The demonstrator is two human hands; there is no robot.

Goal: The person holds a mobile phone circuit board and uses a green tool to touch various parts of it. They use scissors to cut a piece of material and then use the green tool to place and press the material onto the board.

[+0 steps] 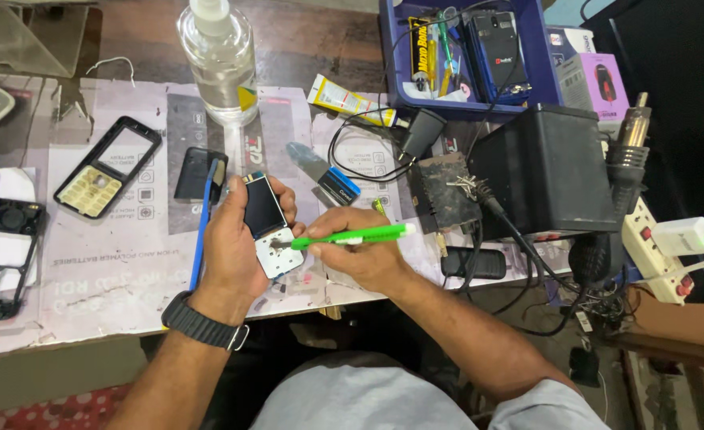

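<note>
L hand (236, 239) closed round phone board (268, 227), tilted up w/ screen facing worker so keypad end is open to R hand (364, 259), which pinches green tool (352, 236), tip on board. Farther: black frame (107, 167), bottle (218, 56).

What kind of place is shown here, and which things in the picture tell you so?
Most likely a phone repair bench. The left hand holds an opened phone body while the right hand works on it with a green tool. An empty phone housing and a soldering iron lie nearby.
</note>
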